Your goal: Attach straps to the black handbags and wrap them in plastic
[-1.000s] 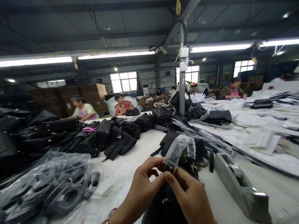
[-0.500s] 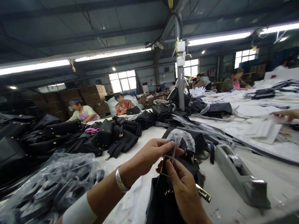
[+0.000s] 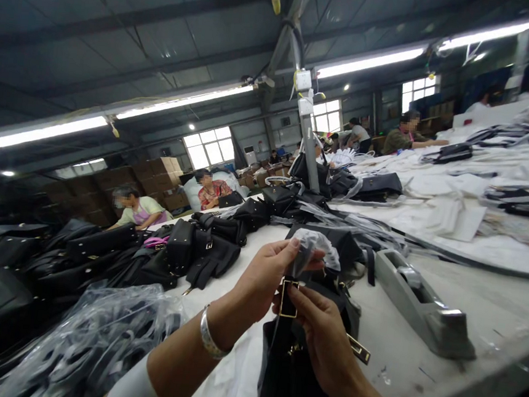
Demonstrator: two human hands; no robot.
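My left hand [image 3: 262, 275], closed in a pinch, grips a bag strap wrapped in clear plastic [image 3: 305, 251]. Just below, the fingers of my right hand [image 3: 320, 327] are closed at a gold rectangular buckle [image 3: 289, 299] on the dark strap. A black bag [image 3: 297, 380] hangs or lies beneath both hands, partly hidden by the right one. Beside my right wrist a gold metal bar [image 3: 359, 349] sticks out from the bag. The white plastic-covered loop of the strap curves away behind my left fingertips.
A grey tape dispenser [image 3: 426, 305] stands at right on the white table [image 3: 490, 311]. Black bags [image 3: 103, 246] are heaped at left, near a clear plastic bag of dark rolled straps [image 3: 94, 344]. A metal post [image 3: 310, 147] rises behind. Co-workers sit across the table.
The view has shifted slightly. The buckle now faces me more squarely, and the plastic-wrapped part shows more between my left fingers. Another person's hand at the right has left the view.
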